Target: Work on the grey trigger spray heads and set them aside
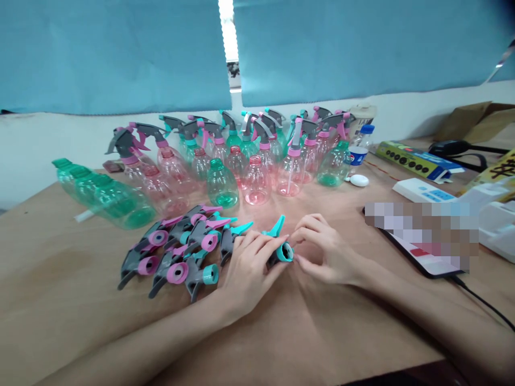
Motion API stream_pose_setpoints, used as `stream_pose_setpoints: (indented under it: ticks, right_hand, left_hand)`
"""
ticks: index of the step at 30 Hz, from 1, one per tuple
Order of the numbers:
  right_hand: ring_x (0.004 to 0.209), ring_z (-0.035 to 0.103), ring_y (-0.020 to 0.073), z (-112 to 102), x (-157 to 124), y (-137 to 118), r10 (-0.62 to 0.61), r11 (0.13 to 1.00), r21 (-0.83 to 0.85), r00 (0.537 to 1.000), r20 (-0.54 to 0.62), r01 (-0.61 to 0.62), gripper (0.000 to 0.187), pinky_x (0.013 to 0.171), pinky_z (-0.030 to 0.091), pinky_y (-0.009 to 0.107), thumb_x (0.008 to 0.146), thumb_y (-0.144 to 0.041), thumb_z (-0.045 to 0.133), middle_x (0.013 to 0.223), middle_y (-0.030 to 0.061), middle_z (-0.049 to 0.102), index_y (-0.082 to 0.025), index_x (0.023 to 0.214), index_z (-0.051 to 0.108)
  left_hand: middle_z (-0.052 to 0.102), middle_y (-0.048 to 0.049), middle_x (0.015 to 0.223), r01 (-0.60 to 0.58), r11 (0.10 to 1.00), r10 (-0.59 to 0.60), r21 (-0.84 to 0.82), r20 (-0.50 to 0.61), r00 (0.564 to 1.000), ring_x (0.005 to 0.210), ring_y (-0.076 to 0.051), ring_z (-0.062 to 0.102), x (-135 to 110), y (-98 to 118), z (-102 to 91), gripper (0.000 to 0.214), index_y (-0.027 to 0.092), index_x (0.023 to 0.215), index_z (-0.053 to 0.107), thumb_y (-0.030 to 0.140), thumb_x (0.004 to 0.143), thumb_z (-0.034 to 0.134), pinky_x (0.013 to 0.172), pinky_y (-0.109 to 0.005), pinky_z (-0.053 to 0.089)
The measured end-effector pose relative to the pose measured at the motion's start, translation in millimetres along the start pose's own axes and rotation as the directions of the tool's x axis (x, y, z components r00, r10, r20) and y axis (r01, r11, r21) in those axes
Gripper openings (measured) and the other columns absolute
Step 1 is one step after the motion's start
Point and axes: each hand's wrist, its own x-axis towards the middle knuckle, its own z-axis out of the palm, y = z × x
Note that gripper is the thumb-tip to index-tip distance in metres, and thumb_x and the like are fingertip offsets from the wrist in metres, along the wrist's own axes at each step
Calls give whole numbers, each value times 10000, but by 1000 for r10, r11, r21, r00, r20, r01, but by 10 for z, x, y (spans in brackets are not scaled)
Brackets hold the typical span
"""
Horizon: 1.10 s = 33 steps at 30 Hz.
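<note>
My left hand [251,268] is closed around a grey trigger spray head [285,252] with a teal collar and teal trigger. The collar's open end faces right, toward my other hand. My right hand [325,249] has its thumb and fingers curled in a pinch right at the collar's rim; whatever lies between the fingertips is too small to make out. Left of my hands lies a pile of loose spray heads, some with a pink collar [177,272], others with a teal collar [210,274].
Behind stand several pink bottles [257,185] and green bottles [223,187], many fitted with spray heads. Several green bottles [124,203] lie on their sides at left. At right are a phone [418,252] with a cable, a white power strip [422,190] and a long box [418,161].
</note>
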Motion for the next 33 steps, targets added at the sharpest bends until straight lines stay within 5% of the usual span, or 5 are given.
stream_pose_setpoints:
  ticks: [21, 33]
  right_hand:
    - [720, 538, 134, -38, 15, 15, 66, 996, 58, 994, 84, -71, 178, 804, 364, 324, 726, -166, 612, 834, -9, 598, -206, 882, 538]
    - [552, 498, 104, 177, -57, -39, 22, 997, -76, 990, -139, -32, 19, 691, 386, 296, 803, -185, 584, 600, -47, 537, -194, 811, 569]
  left_hand:
    - [647, -53, 1029, -35, 999, 35, 9, 0, 999, 931, -225, 535, -30, -22, 15, 261, 190, 1167, 538, 245, 912, 539, 754, -364, 377]
    - [654, -44, 953, -87, 995, 89, 45, -44, 995, 880, -208, 532, -42, -25, 56, 206, 167, 1116, 568, 235, 932, 507, 721, -343, 356]
